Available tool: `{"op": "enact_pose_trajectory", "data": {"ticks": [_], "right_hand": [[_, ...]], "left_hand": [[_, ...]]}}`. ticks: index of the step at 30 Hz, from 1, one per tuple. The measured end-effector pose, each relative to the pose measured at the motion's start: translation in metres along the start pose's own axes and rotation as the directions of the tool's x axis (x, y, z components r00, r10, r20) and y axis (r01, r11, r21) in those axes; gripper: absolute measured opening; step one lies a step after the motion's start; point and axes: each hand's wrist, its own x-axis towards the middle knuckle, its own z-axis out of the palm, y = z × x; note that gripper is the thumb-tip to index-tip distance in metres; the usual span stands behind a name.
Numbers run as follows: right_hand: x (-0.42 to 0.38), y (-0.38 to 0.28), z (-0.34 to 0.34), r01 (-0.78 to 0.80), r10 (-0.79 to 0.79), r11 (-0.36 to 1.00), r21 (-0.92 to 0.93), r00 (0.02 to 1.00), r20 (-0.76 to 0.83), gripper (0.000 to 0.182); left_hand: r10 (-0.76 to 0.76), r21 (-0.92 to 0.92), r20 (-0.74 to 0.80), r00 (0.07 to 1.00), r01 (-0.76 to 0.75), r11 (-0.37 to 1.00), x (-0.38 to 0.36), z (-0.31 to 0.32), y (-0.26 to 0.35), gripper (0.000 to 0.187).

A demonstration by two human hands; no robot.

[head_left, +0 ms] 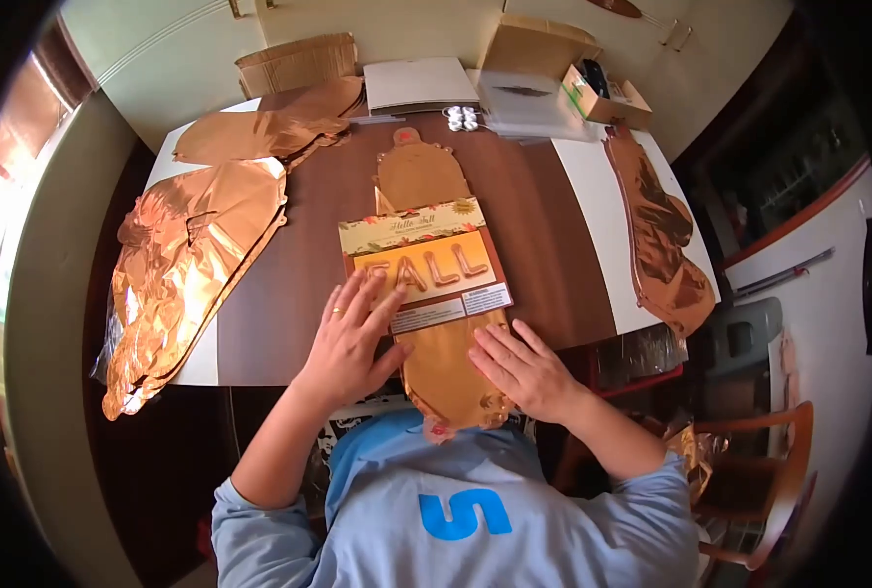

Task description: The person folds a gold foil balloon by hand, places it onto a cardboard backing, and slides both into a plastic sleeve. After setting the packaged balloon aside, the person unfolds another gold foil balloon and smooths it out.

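A flat copper foil balloon lies lengthwise down the middle of the table, its lower end reaching the front edge. Across it rests a printed "FALL" balloon card, covering the balloon's middle. My left hand lies with fingers spread over the card's lower left corner, and the thumb reaches toward the foil below. On the right side of the balloon's lower part, my right hand rests flat with its fingers extended. Neither hand grips anything.
Shiny copper foil balloons hang over the table's left edge, with more foil behind. Another foil balloon lies at the right edge. A white box, white round objects and an open carton stand at the back.
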Motion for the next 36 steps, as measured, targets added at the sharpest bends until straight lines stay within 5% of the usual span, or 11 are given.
{"op": "enact_pose_trajectory", "data": {"ticks": [5, 14, 22, 36], "right_hand": [[-0.006, -0.001, 0.028, 0.036, -0.026, 0.999, 0.02, 0.932, -0.36, 0.028], [-0.013, -0.003, 0.025, 0.063, -0.02, 0.994, 0.094, 0.917, -0.399, 0.031], [-0.009, 0.009, 0.024, -0.189, 0.196, 0.98, 0.055, 0.912, -0.361, 0.031], [-0.007, 0.014, 0.016, -0.152, 0.173, 0.985, 0.084, 0.909, -0.38, 0.026]], "left_hand": [[0.129, 0.023, 0.137, 0.982, -0.134, 0.991, 0.006, 0.01, -0.007, 0.054], [0.128, 0.031, 0.149, 0.98, -0.134, 0.991, -0.001, 0.008, 0.0, 0.055], [0.231, -0.044, 0.11, 0.967, -0.228, 0.973, -0.02, -0.002, 0.006, 0.065], [0.304, 0.19, -0.051, 0.951, -0.289, 0.938, -0.025, 0.027, 0.012, 0.041]]}}
